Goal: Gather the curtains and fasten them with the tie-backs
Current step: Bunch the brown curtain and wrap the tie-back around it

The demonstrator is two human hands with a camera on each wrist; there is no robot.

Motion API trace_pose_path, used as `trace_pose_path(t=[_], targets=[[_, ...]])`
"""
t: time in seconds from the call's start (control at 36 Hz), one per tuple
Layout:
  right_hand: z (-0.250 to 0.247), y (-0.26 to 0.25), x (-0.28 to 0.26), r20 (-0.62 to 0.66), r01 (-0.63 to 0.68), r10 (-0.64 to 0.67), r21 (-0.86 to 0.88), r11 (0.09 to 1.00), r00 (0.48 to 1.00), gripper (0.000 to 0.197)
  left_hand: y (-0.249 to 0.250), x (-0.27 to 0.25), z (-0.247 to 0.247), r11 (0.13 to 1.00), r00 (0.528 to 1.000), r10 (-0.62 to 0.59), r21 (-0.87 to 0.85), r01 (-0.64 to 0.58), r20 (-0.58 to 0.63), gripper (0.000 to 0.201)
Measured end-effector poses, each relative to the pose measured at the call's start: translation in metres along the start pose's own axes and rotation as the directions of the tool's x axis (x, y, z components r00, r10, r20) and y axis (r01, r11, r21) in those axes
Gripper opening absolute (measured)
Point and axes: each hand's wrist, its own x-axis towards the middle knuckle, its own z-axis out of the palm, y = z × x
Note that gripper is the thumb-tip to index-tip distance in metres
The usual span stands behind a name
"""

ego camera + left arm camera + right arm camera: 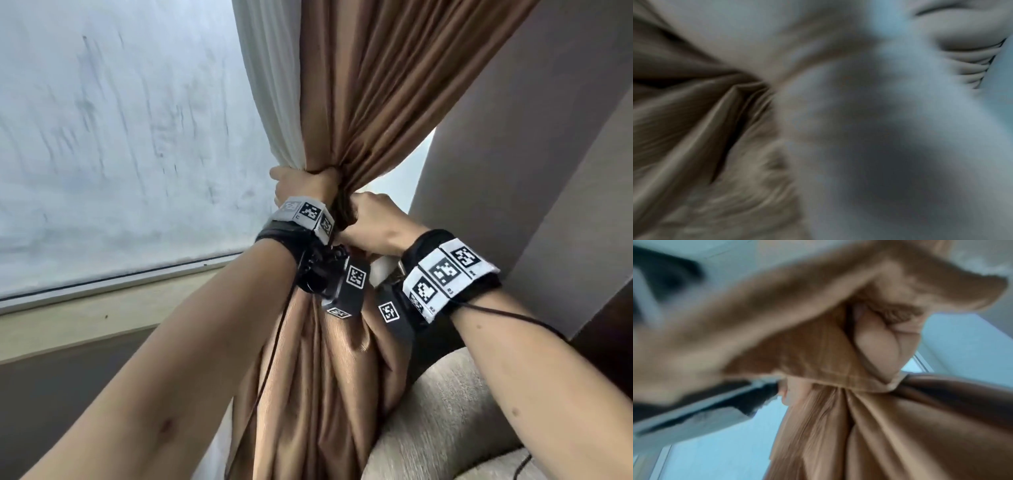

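The curtains, a brown drape (pixel 370 102) with a white sheer (pixel 270 85) on its window side, hang bunched into one narrow waist directly in front of the window pane (pixel 120 137); below that waist the brown folds fan out again, just beside a grey upholstered seat (pixel 455 411). The left hand (pixel 305 186) is curled tight round the waist on the pane side; the right hand (pixel 373 222) is closed in a fist on the same waist on the side away from the pane, touching the left. The right wrist view shows a brown tie-back (pixel 838 369) banded round the gather, with fingers (pixel 875 344) pinching it; whether it is fastened I cannot tell. The cloth looks soft, smooth and rather slippery, with real hanging weight, so folds may slide out; best held at the waist itself, squeezed firmly, with the band kept snug there.
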Motion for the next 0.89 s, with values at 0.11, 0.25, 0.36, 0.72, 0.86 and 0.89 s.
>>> trace_pose_path(t=[0.11,0.25,0.36,0.72,0.86,0.89], targets=[[0.014,-0.003,0.002,-0.028,-0.003,0.004,0.036,0.999,1.000,0.043,0.000,0.000,0.004,0.998,0.998,-0.058,0.005,0.058,0.011,0.081],[0.021,-0.004,0.005,-0.067,-0.058,0.062,0.062,0.996,0.996,0.087,0.004,0.007,-0.001,0.972,0.927,-0.184,0.201,0.122,0.326,0.095],[0.019,0.005,0.012,-0.037,-0.108,0.113,0.125,0.986,0.993,0.062,0.022,-0.008,-0.043,0.941,0.731,-0.260,0.334,0.047,0.630,0.049],[0.023,0.031,0.027,-0.083,-0.153,0.178,0.249,0.956,0.980,0.053,-0.006,0.003,-0.054,0.272,0.650,0.226,0.594,-0.757,0.726,0.020],[0.024,0.032,0.029,-0.069,-0.181,0.206,0.269,0.946,0.976,0.046,-0.013,0.012,-0.062,0.147,0.326,0.306,0.294,-0.945,0.895,0.019],[0.025,0.032,0.030,-0.076,-0.176,0.203,0.271,0.946,0.976,0.051,-0.015,0.013,-0.063,0.095,0.248,0.317,0.229,-0.969,0.916,0.027]])
